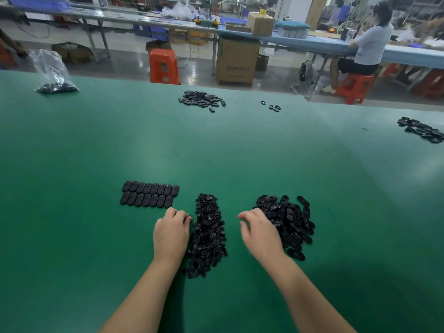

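On the green table (96,145) lie two heaps of black plastic parts. A long heap of small round parts (209,236) sits between my hands. A heap of oval shells (292,222) lies to the right. Two neat rows of oval black pieces (149,194) are laid out at the left. My left hand (171,233) rests beside the small-parts heap with fingers curled at its left edge; whether they pinch a part is hidden. My right hand (258,230) hovers blurred at the left edge of the oval-shell heap, fingers loosely curled.
Farther back lie another pile of black parts (201,99), a few loose rings (272,106), a pile at the right edge (421,129) and a plastic bag of parts (54,73). Beyond the table stand orange stools (164,66), a cardboard box (236,60) and a seated person (367,46).
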Available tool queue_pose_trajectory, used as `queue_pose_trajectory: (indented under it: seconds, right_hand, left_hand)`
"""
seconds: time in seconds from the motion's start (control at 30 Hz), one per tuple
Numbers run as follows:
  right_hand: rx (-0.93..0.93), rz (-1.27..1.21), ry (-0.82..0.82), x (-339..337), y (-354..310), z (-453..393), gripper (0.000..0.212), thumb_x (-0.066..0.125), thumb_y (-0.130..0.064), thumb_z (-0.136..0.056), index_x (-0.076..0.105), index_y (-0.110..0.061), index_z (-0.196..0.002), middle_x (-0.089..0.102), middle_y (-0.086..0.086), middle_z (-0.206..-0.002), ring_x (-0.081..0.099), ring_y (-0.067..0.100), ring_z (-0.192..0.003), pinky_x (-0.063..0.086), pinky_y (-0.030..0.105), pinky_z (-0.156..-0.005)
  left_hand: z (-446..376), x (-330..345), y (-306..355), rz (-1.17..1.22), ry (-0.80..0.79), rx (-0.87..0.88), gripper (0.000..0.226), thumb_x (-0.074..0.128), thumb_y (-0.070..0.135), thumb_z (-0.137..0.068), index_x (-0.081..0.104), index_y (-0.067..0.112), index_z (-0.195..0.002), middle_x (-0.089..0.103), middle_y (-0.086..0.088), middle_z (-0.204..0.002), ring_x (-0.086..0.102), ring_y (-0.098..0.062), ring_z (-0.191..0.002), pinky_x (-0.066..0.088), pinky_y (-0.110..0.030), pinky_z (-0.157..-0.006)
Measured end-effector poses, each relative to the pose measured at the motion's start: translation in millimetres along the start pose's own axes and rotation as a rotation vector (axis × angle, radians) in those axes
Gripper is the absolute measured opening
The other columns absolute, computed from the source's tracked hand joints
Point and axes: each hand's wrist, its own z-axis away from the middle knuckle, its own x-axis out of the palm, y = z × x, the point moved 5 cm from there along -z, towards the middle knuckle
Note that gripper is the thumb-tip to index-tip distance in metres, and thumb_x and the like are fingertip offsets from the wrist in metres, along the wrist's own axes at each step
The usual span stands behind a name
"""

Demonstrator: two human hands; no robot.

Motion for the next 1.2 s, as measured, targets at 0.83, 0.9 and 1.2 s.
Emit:
queue_pose_trajectory:
  seconds: [0.83, 0.9, 1.2]
  right_hand:
    - [0.037, 0.052, 0.093, -38, 36, -18, 0.018, 0.068, -0.023, -0.096, 0.067, -0.018, -0.113, 0.056, -0.010, -0.095, 0.057, 0.011, -0.084, 0.043, 0.025, -0.077]
    - [0.014, -0.029, 0.118, -37, 27, -18, 0.020, 0.069, -0.021, -0.095, 0.070, -0.016, -0.114, 0.056, -0.009, -0.095, 0.054, 0.008, -0.079, 0.044, 0.023, -0.080]
    - [0.233, -0.720, 0.122, 6, 6, 1, 0.013, 0.058, -0.010, -0.101, 0.063, -0.021, -0.096, 0.073, -0.001, -0.089, 0.074, 0.007, -0.079, 0.063, 0.032, -0.075]
  left_hand:
    - [1, 0, 7, 0.047, -0.021, 0.075, 0.013, 0.055, 0.024, -0.100, 0.060, 0.015, -0.092, 0.059, 0.004, -0.083, 0.055, -0.016, -0.061, 0.051, -0.037, -0.055]
    - [1, -1, 6, 0.056, -0.017, 0.063, 0.014, 0.054, 0.025, -0.101, 0.059, 0.016, -0.091, 0.059, 0.005, -0.080, 0.056, -0.016, -0.061, 0.052, -0.038, -0.054]
    - [2, 0, 8, 0.068, -0.043, 0.081, 0.004, 0.063, 0.017, -0.095, 0.062, 0.016, -0.091, 0.059, 0.006, -0.080, 0.056, -0.012, -0.063, 0.051, -0.031, -0.055]
